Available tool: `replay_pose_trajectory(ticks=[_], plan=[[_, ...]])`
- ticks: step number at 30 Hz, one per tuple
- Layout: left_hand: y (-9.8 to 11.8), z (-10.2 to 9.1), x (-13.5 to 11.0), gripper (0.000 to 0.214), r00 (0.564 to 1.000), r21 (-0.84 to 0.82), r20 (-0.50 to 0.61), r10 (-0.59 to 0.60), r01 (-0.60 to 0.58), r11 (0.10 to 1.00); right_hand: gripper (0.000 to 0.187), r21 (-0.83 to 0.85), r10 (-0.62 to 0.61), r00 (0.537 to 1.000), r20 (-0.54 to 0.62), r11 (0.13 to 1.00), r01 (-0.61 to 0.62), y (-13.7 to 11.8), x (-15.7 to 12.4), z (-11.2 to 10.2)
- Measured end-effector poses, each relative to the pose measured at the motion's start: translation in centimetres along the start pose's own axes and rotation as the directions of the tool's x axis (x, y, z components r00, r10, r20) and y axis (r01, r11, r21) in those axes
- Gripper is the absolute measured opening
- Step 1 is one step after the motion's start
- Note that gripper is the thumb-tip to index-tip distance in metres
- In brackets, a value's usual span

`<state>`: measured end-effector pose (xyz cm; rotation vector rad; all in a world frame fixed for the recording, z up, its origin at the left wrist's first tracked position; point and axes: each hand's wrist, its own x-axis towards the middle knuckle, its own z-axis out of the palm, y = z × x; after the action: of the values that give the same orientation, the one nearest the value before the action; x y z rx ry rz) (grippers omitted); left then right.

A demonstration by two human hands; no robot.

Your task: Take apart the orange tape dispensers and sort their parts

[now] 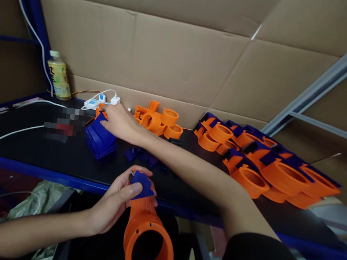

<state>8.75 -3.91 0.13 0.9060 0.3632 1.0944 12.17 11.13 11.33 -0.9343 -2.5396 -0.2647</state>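
Gripping an orange plastic holder with a wide ring (147, 218) low at the near edge of the black tabletop (47, 154), with the left hand (124, 195) closed around its narrow end and a thumb on a pointed dark-blue flat piece (145, 187) there! Extended across the tabletop with the right hand (122, 121), fingers curled at the top of a fanned stack of dark-blue flat pieces (101, 140); can't tell whether pinching one. Seen behind: clustered orange plastic rings (152, 122) by the brown cardboard wall (176, 58). Over right, piled orange ring holders with dark-blue strips (252, 180).
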Motion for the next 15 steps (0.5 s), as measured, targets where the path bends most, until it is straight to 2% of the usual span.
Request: replay_pose_trajectory(ticks=[4, 8, 12, 15], plan=[[0.4, 0.1, 0.2, 0.036, 0.999, -0.022, -0.032, -0.018, 0.017, 1.000, 0.019, -0.057, -0.024, 0.999, 0.036, 0.998, 0.026, -0.6, -0.5, 0.5], [0.9, 0.3, 0.2, 0.037, 0.995, -0.058, -0.094, 0.011, -0.016, 0.998, 0.029, -0.070, -0.032, 0.999, 0.036, 0.997, 0.035, -1.0, -0.9, -0.4], [1.7, 0.2, 0.5, 0.043, 0.986, -0.103, -0.163, 0.026, -0.043, 0.994, 0.038, 0.031, -0.019, 1.000, 0.016, 0.999, 0.019, 0.0, -1.5, -3.1], [2.2, 0.3, 0.9, 0.046, 0.985, -0.183, -0.169, -0.021, -0.011, 0.983, 0.037, 0.217, -0.136, 0.991, -0.014, 0.967, 0.135, 1.2, -4.1, -6.1]])
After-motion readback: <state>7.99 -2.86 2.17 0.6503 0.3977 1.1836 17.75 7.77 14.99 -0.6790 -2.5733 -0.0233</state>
